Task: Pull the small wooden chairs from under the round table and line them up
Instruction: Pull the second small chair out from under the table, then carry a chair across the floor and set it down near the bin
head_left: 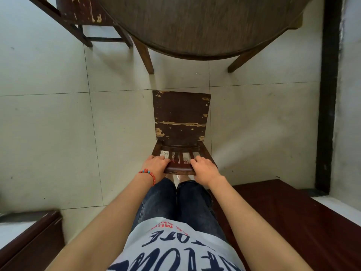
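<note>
Head view: a small wooden chair (180,116) stands on the pale tiled floor (58,124), wholly out from under the round bench (201,26) and just clear of its near edge, with a strip of bare tile between the seat's far edge and the bench legs. The seat is dark brown with paint chipped along its edges and across a crack. Its slatted back faces the person. The left hand (156,166) is closed over the left end of the chair's top rail, grip wrapped tight with fingers curled over the front; a red bead bracelet (149,174) sits on that wrist. The right hand (204,169) is likewise closed on the right end of the same rail, grip fully around it. A second chair (82,14), equally worn, stands to the left of the round bench, its seat partly tucked beneath the rim. The person's jeans-clad legs (175,202) are just behind the held chair.
</note>
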Action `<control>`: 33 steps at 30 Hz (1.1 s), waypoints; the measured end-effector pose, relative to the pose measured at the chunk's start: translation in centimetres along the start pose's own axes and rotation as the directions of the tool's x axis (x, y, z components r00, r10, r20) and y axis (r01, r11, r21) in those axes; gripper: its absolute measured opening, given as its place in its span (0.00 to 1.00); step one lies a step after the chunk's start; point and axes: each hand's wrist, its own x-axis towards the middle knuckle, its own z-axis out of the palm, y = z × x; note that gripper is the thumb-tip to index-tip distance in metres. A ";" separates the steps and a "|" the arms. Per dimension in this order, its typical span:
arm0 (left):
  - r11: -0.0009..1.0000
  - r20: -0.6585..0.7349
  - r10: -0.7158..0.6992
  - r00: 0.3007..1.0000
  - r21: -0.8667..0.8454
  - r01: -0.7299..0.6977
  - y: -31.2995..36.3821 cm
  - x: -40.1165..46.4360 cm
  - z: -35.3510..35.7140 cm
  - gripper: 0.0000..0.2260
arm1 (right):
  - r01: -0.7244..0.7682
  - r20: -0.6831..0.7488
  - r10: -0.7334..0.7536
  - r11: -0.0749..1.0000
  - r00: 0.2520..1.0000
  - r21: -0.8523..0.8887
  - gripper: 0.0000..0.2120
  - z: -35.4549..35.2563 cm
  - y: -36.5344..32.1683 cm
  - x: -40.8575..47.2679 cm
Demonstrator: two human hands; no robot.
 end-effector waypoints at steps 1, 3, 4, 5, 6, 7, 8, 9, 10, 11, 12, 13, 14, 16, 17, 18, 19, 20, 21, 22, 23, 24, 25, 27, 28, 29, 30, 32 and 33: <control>1.000 -0.006 -0.001 1.000 -0.005 0.001 0.0 0.0 0.2 0.15 | -0.001 -0.007 0.001 1.000 1.000 0.006 0.21 0.2 0.0 0.0; 1.000 -0.012 0.002 1.000 -0.019 -0.002 0.0 -0.1 0.1 0.15 | -0.001 -0.011 0.001 1.000 1.000 0.031 0.21 0.3 0.1 0.0; 1.000 -0.003 0.005 1.000 -0.030 -0.005 -0.1 -0.1 -0.1 0.15 | -0.003 -0.007 0.003 0.999 1.000 0.049 0.21 0.2 0.1 0.0; 0.999 0.016 0.008 1.000 -0.042 -0.007 -0.2 0.0 -0.4 0.16 | -0.006 0.001 0.006 0.997 1.000 0.073 0.21 0.0 0.2 0.0; 0.998 0.043 0.004 0.999 -0.059 -0.002 -0.2 0.0 -0.8 0.18 | -0.010 0.010 0.009 0.995 1.000 0.095 0.21 -0.1 0.2 0.0; 0.995 0.076 -0.012 0.997 -0.098 0.019 -0.3 0.0 -1.3 0.21 | -0.012 0.015 0.010 0.993 1.000 0.116 0.22 -0.4 0.2 0.0; 0.983 0.111 -0.044 0.993 -0.172 0.063 -0.3 0.0 -1.9 0.23 | -0.016 0.020 0.013 0.989 1.000 0.148 0.23 -0.7 0.2 -0.2; 0.953 0.139 -0.086 0.986 -0.278 0.123 -0.3 0.0 -2.6 0.26 | -0.033 0.027 0.027 0.974 0.999 0.226 0.25 -1.0 0.2 -0.3; 0.900 0.151 -0.133 0.980 -0.396 0.183 -0.3 0.0 -3.3 0.27 | -0.067 0.036 0.058 0.932 0.998 0.357 0.26 -1.5 0.1 -0.4; 0.835 0.143 -0.177 0.974 -0.502 0.225 -0.2 -0.1 -4.1 0.28 | -0.109 0.046 0.099 0.855 0.994 0.507 0.27 -2.1 -0.1 -0.6; 0.774 0.121 -0.216 0.969 -0.584 0.246 -0.2 -0.2 -5.0 0.28 | -0.142 0.048 0.145 0.763 0.988 0.630 0.25 -2.9 -0.4 -0.7; 0.711 0.093 -0.254 0.963 -0.657 0.251 -0.2 -0.4 -6.0 0.27 | -0.156 0.028 0.193 0.687 0.981 0.709 0.23 -3.7 -0.7 -0.8; 0.637 0.055 -0.298 0.953 -0.733 0.241 -0.2 -0.7 -7.1 0.26 | -0.144 -0.016 0.238 0.637 0.971 0.757 0.21 -4.7 -1.0 -0.8; 0.469 -0.024 -0.397 0.917 -0.864 0.181 0.0 -1.4 -9.6 0.23 | -0.067 -0.116 0.303 0.533 0.946 0.843 0.18 -7.1 -1.7 -1.0; 0.402 -0.056 -0.438 0.897 -0.905 0.140 0.0 -1.7 -10.8 0.22 | -0.015 -0.159 0.325 0.472 0.932 0.882 0.18 -8.4 -2.0 -1.2; 0.353 -0.088 -0.471 0.878 -0.931 0.096 0.1 -2.1 -12.3 0.21 | 0.042 -0.197 0.340 0.413 0.919 0.910 0.18 -10.1 -2.5 -1.5; 0.318 -0.116 -0.492 0.863 -0.947 0.054 0.2 -2.5 -13.7 0.21 | 0.095 -0.226 0.349 0.354 0.910 0.930 0.17 -11.7 -2.9 -1.9; 0.300 -0.148 -0.504 0.851 -0.954 0.012 0.3 -3.0 -15.2 0.20 | 0.143 -0.251 0.355 0.304 0.900 0.942 0.18 -13.4 -3.3 -2.4; 0.297 -0.192 -0.514 0.836 -0.954 -0.037 0.5 -3.7 -16.8 0.20 | 0.195 -0.286 0.359 0.268 0.888 0.944 0.18 -15.2 -3.8 -3.1; 0.294 -0.241 -0.522 0.818 -0.951 -0.093 0.7 -4.4 -18.4 0.19 | 0.253 -0.332 0.362 0.249 0.871 0.935 0.19 -16.9 -4.3 -3.9; 0.282 -0.292 -0.529 0.797 -0.946 -0.159 1.0 -5.3 -20.1 0.19 | 0.317 -0.390 0.363 0.245 0.847 0.916 0.19 -18.5 -4.8 -4.9; 0.263 -0.337 -0.537 0.773 -0.938 -0.226 1.3 -6.3 -21.7 0.19 | 0.384 -0.450 0.359 0.242 0.818 0.891 0.18 -20.1 -5.3 -6.1; 0.236 -0.368 -0.549 0.750 -0.930 -0.283 1.6 -7.4 -23.2 0.19 | 0.444 -0.500 0.357 0.232 0.789 0.865 0.18 -21.4 -5.9 -7.2; 0.184 -0.423 -0.586 0.691 -0.900 -0.395 2.3 -10.1 -26.1 0.18 | 0.551 -0.592 0.345 0.220 0.728 0.805 0.18 -23.9 -7.2 -9.9; 0.164 -0.454 -0.602 0.656 -0.875 -0.455 2.7 -11.6 -27.5 0.17 | 0.598 -0.637 0.334 0.222 0.695 0.770 0.18 -25.2 -7.9 -11.2; 0.154 -0.487 -0.614 0.621 -0.846 -0.511 3.0 -13.1 -28.7 0.15 | 0.642 -0.677 0.321 0.222 0.662 0.734 0.18 -26.2 -8.6 -12.5; 0.141 -0.517 -0.624 0.586 -0.812 -0.566 3.4 -14.8 -30.0 0.13 | 0.688 -0.717 0.302 0.214 0.628 0.693 0.17 -27.4 -9.4 -13.9; 0.081 -0.549 -0.647 0.528 -0.739 -0.669 4.2 -18.3 -32.2 0.15 | 0.769 -0.785 0.267 0.189 0.558 0.611 0.15 -29.4 -10.9 -16.6; 0.056 -0.570 -0.658 0.492 -0.689 -0.723 4.4 -20.2 -33.3 0.15 | 0.808 -0.820 0.244 0.177 0.517 0.562 0.14 -30.4 -11.8 -18.0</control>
